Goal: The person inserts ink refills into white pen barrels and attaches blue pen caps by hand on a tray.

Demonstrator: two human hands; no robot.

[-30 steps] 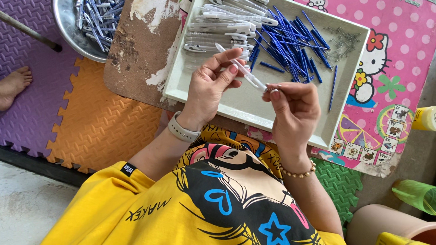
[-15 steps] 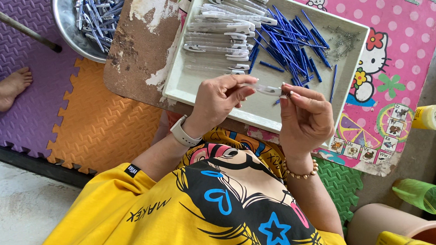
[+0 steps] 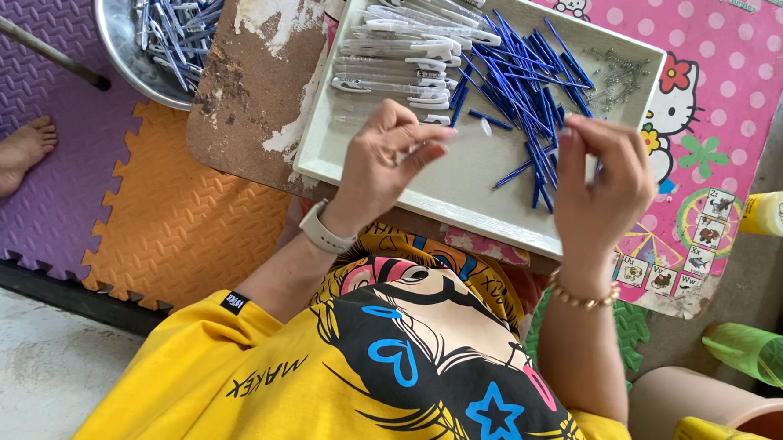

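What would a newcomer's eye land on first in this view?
Probably the pile of blue pen refills in the white tray, beside a row of clear pen barrels. Both hands hover over the tray: the left hand pinched, the right hand at the refills. A metal bowl of pen parts sits at the upper left.

This is a home floor used for piecework. Interlocking foam play mats (image 3: 171, 228) in purple and orange cover the floor beside bare concrete (image 3: 24, 362). A pink cartoon children's mat (image 3: 723, 94) lies under a white tray (image 3: 464, 175) of blue pen refills (image 3: 521, 85) and clear pen barrels (image 3: 389, 66). A steel bowl (image 3: 118, 36) holds assembled pens; a bare foot (image 3: 11, 155) rests at the left edge.
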